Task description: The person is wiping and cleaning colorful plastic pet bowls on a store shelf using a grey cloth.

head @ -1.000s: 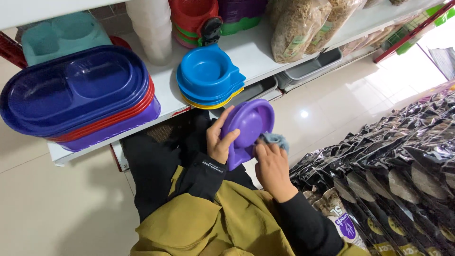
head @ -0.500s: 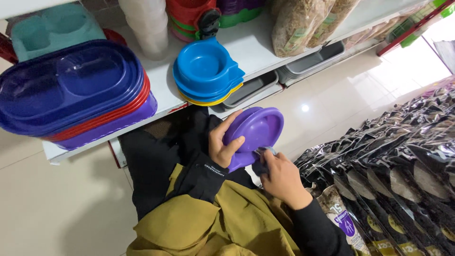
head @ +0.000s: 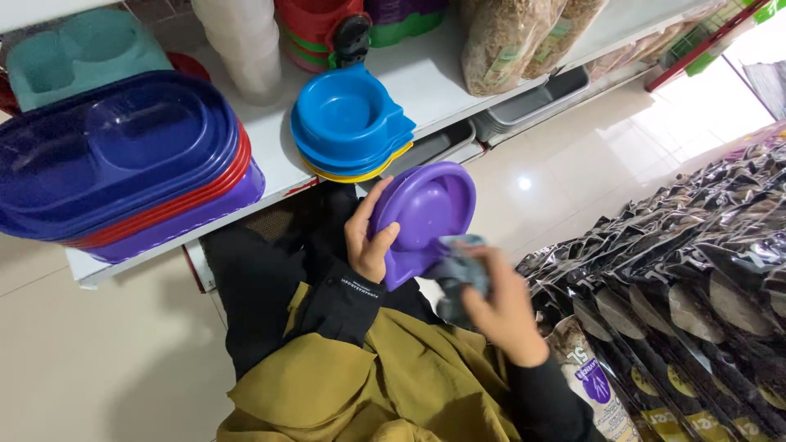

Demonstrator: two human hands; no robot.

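White shop shelf [head: 442,78] over a pale tiled floor, stacked blue plastic bowls [head: 350,119] just above your hands. Your left hand [head: 368,237] is clamped on the rim of the round purple plastic bowl [head: 426,213], held tilted below the shelf edge. Your right hand [head: 503,307] grips a crumpled grey cloth [head: 458,266] pressed against the bowl's lower edge.

We are wearing black sleeves with small white lettering at the left cuff, olive-mustard garment, black trousers, bare hands.

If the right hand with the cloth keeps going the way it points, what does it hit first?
Most likely the purple bowl: the right hand presses its grey cloth toward the bowl's lower edge, which the left hand holds.
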